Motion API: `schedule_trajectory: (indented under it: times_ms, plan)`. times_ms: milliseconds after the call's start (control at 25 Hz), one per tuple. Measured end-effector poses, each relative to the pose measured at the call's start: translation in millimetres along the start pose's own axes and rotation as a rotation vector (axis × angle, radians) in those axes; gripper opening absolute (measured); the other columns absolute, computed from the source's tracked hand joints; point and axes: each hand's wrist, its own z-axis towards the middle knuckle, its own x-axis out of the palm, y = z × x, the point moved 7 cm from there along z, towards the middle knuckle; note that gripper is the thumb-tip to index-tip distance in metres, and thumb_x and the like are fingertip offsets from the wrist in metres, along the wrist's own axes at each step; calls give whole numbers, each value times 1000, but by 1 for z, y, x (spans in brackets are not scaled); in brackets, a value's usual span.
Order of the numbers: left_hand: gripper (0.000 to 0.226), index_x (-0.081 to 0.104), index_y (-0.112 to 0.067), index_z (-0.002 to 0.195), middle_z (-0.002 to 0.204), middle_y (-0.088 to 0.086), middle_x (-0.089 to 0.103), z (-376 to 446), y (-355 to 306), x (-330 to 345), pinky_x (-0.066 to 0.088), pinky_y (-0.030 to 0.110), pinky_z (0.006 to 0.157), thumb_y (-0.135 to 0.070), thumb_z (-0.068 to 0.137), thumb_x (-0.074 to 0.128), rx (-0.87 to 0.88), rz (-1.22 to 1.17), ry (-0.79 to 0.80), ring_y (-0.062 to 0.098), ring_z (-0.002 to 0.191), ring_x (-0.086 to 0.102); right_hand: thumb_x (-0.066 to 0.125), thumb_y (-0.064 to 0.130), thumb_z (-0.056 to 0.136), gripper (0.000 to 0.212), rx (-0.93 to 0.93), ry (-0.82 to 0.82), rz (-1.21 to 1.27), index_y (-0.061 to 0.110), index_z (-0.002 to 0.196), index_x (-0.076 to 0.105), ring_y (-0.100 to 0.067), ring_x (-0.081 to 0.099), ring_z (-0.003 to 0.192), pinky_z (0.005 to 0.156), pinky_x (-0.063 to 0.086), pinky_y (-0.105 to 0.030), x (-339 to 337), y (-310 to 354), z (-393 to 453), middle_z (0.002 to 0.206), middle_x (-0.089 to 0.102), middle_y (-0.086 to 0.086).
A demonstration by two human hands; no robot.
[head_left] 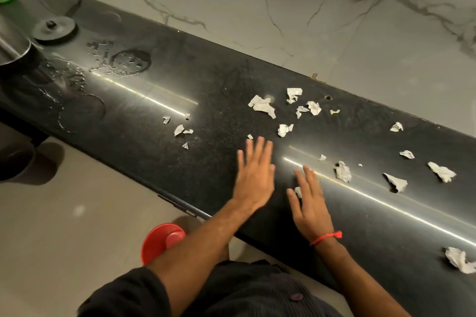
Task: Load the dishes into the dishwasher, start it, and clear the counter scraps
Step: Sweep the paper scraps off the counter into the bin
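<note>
Both hands are flat over the black counter (144, 121), fingers straight and spread, and neither one holds anything. The left hand (255, 175) is stretched forward, its fingertips close to a tiny scrap (250, 136). The right hand (310, 203) lies just beside it, and a small white bit (298, 192) shows at its fingers; I cannot tell if the fingers touch it.

The paper scraps are spread around the hands: a small group (180, 130) to the left, a bigger cluster (262, 106) further back toward the marble wall (309, 20), and several larger crumpled pieces (343, 172) going to the right, one (459, 260) near the front edge.

I think these scraps are very light, soft and dry, so they will slide easily on the polished stone and may fly away from a quick move. Sweeping them together with the side of an open palm looks better than pinching each one; the big crumpled ones can be taken at any fold.

At the far left there is spilled water (77, 74); paper pushed there would probably get wet and stick. A red bin (157, 240) stands on the floor under the counter edge, near the left arm.
</note>
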Motion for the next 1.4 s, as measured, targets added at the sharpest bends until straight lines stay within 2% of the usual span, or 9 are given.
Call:
schedule_trajectory:
  times_ms: [160, 320, 480, 600, 680, 800, 960, 1120, 1400]
  plan:
    - [68, 23, -16, 158, 168, 15, 6, 11, 131, -65, -3, 60, 120, -48, 102, 40, -310, 162, -131, 38, 154, -4, 11, 64, 95, 70, 42, 198, -253, 33, 157, 4, -20, -18, 151, 123, -5, -43, 32, 5, 14, 166, -10, 3]
    - [80, 12, -7, 159, 166, 24, -5, 25, 193, -73, 1, 64, 121, -58, 101, 33, -465, 216, 23, 43, 152, -9, 6, 67, 92, 75, 132, 233, -291, 31, 158, 3, -22, -20, 150, 123, -7, -46, 35, 0, 16, 165, -11, 2]
    - [79, 23, -3, 156, 163, 30, 9, 25, 129, -32, 7, 60, 123, -59, 100, 23, -248, 219, 107, 46, 152, 3, 5, 66, 91, 77, 169, 227, -266, 28, 158, 5, -23, -16, 151, 122, -11, -45, 36, 9, 25, 166, -7, -2]
    - [66, 8, -14, 161, 166, 20, -9, 17, 44, 13, 4, 56, 124, -46, 105, 22, 88, 75, 274, 36, 153, -14, 8, 65, 92, 74, 164, 191, -144, 30, 157, 4, -18, -18, 151, 124, -6, -44, 35, 25, 37, 165, -9, 2]
    - [64, -1, -20, 161, 167, 9, -17, 22, 20, 9, -1, 51, 125, -27, 107, 31, 158, -94, 317, 27, 152, -23, 10, 63, 94, 69, 121, 178, -91, 32, 156, 2, -14, -18, 151, 125, -4, -42, 36, 39, 45, 165, -9, 4]
    - [67, 4, -19, 162, 168, 5, -12, 38, 62, -27, -2, 53, 125, -15, 104, 38, 47, -128, 153, 26, 153, -19, 13, 61, 97, 68, 37, 256, -177, 32, 157, 0, -19, -19, 150, 123, -7, -41, 48, 60, 53, 165, -13, 5]
    - [63, 20, -18, 159, 168, 15, -4, 50, 183, -86, -5, 64, 119, -40, 104, 41, -275, 116, -35, 39, 153, -11, 9, 64, 97, 71, -28, 353, -364, 30, 157, -6, -24, -23, 149, 120, -11, -46, 66, 71, 62, 163, -21, 3]
    - [77, 8, -15, 161, 165, 19, -17, 53, 257, -110, -5, 66, 119, -59, 101, 30, -523, 205, 67, 43, 150, -18, 4, 67, 95, 74, 15, 410, -476, 28, 157, -8, -24, -24, 148, 122, -7, -53, 68, 53, 62, 163, -21, 2]
    - [78, 0, -17, 160, 168, 10, -10, 82, 163, -52, -13, 58, 118, -66, 100, 13, -198, 243, 212, 37, 153, -16, -6, 68, 90, 79, 226, 265, -597, 27, 158, -2, -26, -20, 150, 121, -11, -49, 18, -10, 33, 166, -9, 1]
